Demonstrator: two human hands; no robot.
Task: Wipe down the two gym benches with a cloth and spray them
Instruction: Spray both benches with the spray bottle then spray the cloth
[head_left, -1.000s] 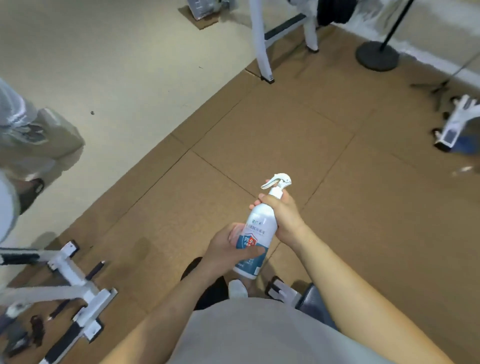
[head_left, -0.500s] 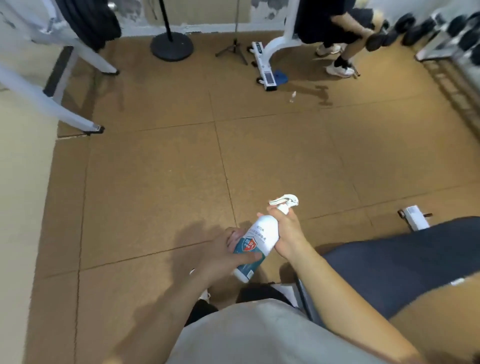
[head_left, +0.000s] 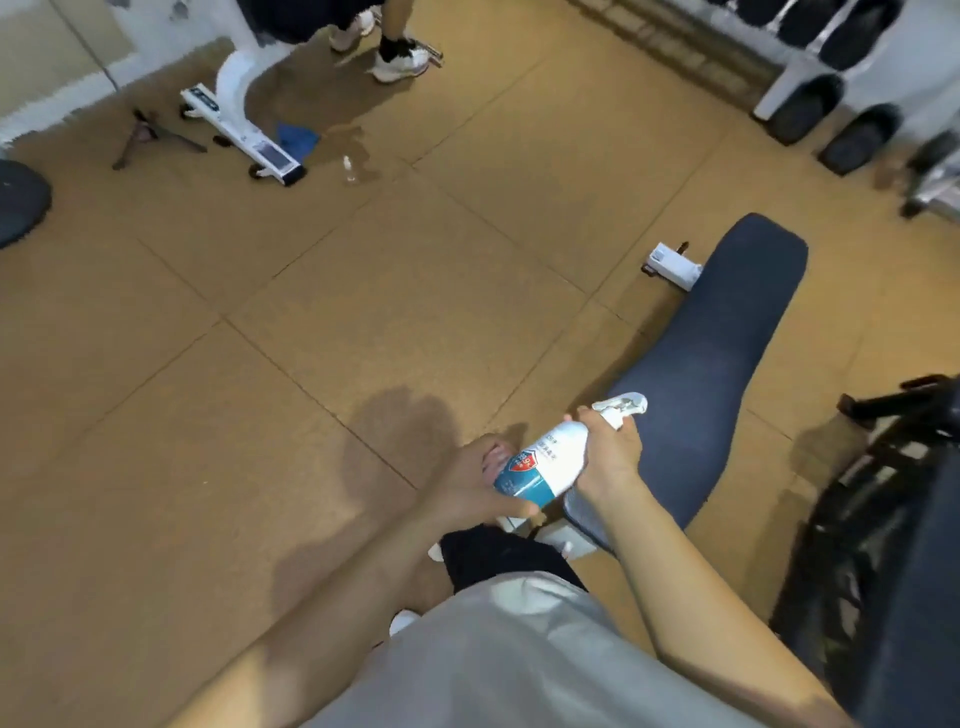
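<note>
One white spray bottle (head_left: 563, 449), teal base, tilted

Tan tiled floor (head_left: 260, 364), dumbbell rack (head_left: 785, 83) top right; white frame (head_left: 235, 85)

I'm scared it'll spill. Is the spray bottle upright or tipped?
Tipped. The spray bottle slants: nozzle toward the bench, base in the left hand.

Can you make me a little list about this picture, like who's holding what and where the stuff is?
place: gym floor of brown mats
held thing: spray bottle, white with a blue bottom, tilted
left hand: holds the bottle's lower end
right hand: grips the neck below the white trigger
bench: dark blue bench pad, right beside the bottle
cloth in hands: none seen
far off: another person's shoes, dumbbells
</note>
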